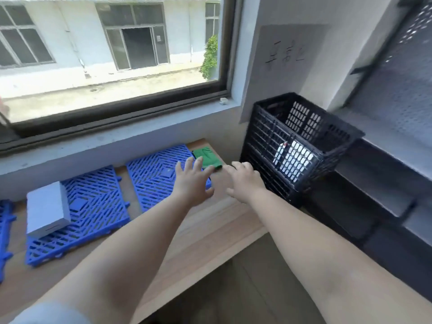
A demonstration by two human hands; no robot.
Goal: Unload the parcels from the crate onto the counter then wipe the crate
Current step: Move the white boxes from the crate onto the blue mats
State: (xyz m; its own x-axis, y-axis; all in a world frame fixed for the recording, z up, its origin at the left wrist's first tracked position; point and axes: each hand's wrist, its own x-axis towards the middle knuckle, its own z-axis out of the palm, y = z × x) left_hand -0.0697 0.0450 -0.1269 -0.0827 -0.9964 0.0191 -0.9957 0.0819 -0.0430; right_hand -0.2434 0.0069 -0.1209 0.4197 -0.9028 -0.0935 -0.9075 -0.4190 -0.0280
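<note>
Lying under a window [112, 54], the wooden counter [205, 230] carries blue grid mats [93, 213].

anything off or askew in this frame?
The black crate sits tilted, leaning toward the corner wall rather than standing square at the counter's right end. Its inside is only partly visible. The white parcel lies flat on a blue mat. Both hands, left hand and right hand, are empty.

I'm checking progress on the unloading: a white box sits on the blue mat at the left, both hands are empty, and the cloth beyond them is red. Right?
Not quite: the head view shows the cloth is green, not red. The white box does sit on the blue mat, and the left hand and right hand hold nothing.
</note>
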